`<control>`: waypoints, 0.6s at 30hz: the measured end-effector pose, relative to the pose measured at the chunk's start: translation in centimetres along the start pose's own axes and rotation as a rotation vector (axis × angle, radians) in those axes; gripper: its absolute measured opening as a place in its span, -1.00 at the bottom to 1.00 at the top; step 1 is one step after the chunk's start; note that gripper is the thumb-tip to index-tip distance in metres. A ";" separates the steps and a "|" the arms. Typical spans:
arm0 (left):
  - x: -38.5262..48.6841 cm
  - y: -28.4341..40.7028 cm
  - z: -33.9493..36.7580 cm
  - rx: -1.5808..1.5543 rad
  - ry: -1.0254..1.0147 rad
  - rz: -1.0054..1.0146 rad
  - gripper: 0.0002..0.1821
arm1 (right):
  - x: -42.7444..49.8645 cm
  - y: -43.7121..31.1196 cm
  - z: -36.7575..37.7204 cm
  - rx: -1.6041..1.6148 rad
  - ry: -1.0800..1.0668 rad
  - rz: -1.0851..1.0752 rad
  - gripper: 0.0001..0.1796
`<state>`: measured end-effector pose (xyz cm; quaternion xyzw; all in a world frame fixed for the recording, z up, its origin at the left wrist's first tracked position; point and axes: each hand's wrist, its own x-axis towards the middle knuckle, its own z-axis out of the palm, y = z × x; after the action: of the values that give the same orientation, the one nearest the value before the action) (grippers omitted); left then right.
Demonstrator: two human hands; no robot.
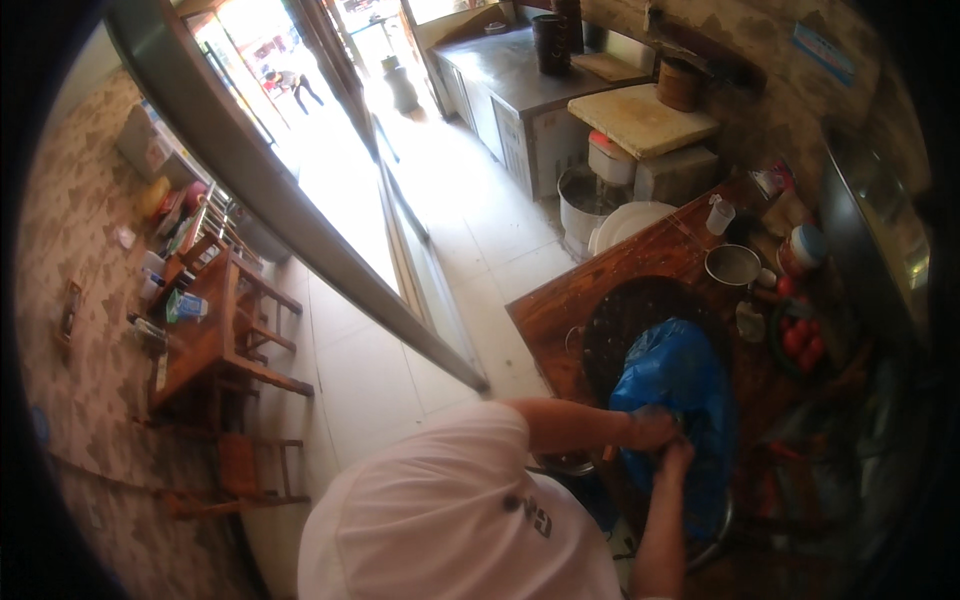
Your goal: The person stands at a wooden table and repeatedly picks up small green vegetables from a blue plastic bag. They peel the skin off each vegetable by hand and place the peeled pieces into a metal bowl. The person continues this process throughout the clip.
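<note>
A blue plastic bag (675, 367) lies bunched over a dark round board or tray (615, 315) on the wooden table (555, 300), with part of it hanging towards the lower right. My left hand (651, 427) reaches in from the left and grips a gathered part of the bag. Coming up from below, my right hand (677, 452) meets the left one and pinches the same part. The fingers are blurred and partly overlap, so what else lies between them cannot be told.
Behind the bag stand a metal pot (733, 265), a plastic cup (720, 215), a lidded jar (801, 251) and a basket of red tomatoes or similar produce (801, 341). A metal frame (300, 225) crosses the view. Left is a wooden table (195, 337) with chairs; a person (296, 84) bends outside.
</note>
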<state>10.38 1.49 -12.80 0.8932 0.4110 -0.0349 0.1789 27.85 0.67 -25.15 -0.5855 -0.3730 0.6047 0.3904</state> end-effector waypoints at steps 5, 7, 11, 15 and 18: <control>0.1 -0.5 -0.2 0.081 -0.040 0.086 -0.56 | -0.5 -0.2 -0.4 0.099 -0.070 -0.002 -0.71; -0.5 -0.7 -0.4 0.065 0.042 0.109 -0.48 | -0.4 -0.5 -0.9 0.010 -0.088 0.033 -0.72; -2.6 -1.3 -2.5 0.022 0.016 0.238 -0.17 | -0.9 -1.6 -1.7 -0.079 -0.188 0.093 -0.74; -3.2 -1.3 -4.7 -0.231 -0.183 0.191 -0.14 | -2.4 -4.1 -1.1 -0.113 -0.287 0.071 -0.77; -3.4 -1.4 -3.3 -0.313 0.055 0.277 -0.33 | -3.6 -6.2 -0.3 -0.182 -0.320 0.004 -0.80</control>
<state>6.82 1.08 -9.39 0.9032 0.2893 0.0786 0.3071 28.39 -0.02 -18.06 -0.5153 -0.4824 0.6546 0.2704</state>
